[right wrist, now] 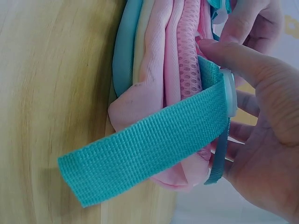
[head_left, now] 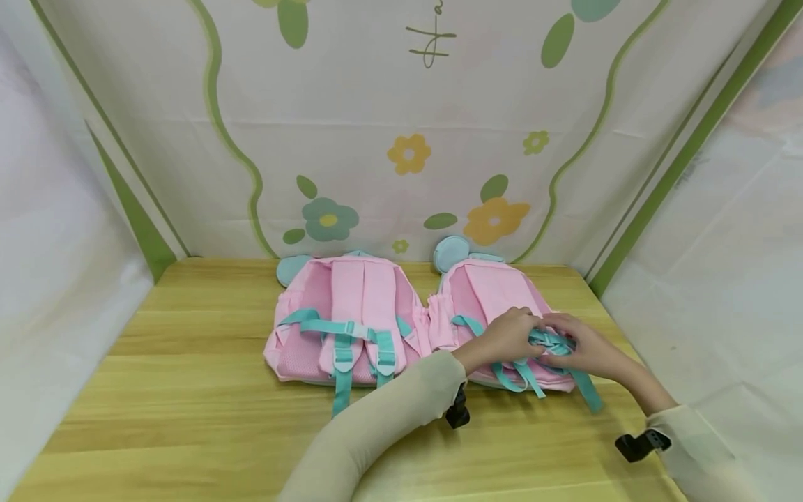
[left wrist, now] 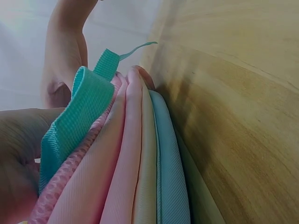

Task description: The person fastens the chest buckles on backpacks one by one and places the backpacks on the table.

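Observation:
A pink backpack [head_left: 495, 286] lies at the right with its back panel and shoulder straps facing up. Over its lower part my two hands meet at a bunch of turquoise webbing strap [head_left: 552, 341]. My left hand [head_left: 513, 335] pinches the webbing from the left, its fingertips partly hidden. From the right, my right hand [head_left: 583, 345] holds the same bunch between thumb and fingers. In the right wrist view, a pale plastic buckle [right wrist: 230, 92] sits on the strap [right wrist: 149, 144] beside the right palm. A loose strap end hangs past the bag's lower edge.
A second pink backpack [head_left: 364, 293] lies to the left, touching the first, its turquoise chest strap [head_left: 329, 326] clipped across. Both rest on a wooden table [head_left: 188, 390]. Floral-printed cloth [head_left: 376, 90] rises behind, with pale cloth walls at both sides.

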`<state>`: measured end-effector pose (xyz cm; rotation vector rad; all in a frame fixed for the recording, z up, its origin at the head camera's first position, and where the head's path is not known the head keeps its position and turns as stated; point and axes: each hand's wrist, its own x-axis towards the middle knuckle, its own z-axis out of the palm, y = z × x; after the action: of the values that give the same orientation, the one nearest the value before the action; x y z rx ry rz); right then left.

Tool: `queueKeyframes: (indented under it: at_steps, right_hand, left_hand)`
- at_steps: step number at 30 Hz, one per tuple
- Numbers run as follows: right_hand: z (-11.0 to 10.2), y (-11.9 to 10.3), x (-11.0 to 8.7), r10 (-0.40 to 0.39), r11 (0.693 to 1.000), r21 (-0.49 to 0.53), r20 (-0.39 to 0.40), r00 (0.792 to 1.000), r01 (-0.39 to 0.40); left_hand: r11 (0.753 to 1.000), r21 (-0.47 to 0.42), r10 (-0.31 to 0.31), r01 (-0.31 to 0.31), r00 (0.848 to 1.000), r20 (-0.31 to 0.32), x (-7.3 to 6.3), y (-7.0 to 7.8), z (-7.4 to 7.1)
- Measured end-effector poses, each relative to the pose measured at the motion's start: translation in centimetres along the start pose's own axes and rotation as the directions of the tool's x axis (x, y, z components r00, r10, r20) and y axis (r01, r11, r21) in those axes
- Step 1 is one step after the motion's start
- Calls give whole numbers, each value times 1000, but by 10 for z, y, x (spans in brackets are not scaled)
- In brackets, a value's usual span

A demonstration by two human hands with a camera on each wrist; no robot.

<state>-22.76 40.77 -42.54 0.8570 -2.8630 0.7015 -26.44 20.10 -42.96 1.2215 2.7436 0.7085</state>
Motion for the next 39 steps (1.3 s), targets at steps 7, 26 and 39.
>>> queueKeyframes:
  at_steps: [7, 26, 39]
  right_hand:
    - [1, -1, 2, -9, 1000, -2, -2, 1000, 9]
    - [1, 2, 3, -10, 1000, 6, 26, 1000, 10]
    - [3, 4, -1, -6, 1000, 31, 22, 1000, 6]
  left_hand:
    - [1000, 26, -10, 10, 1000, -4, 1, 1, 0]
    - [996, 93, 6, -6, 1000, 6, 2, 0, -4]
    - [996, 90, 28, -20, 996, -85, -3, -6, -12]
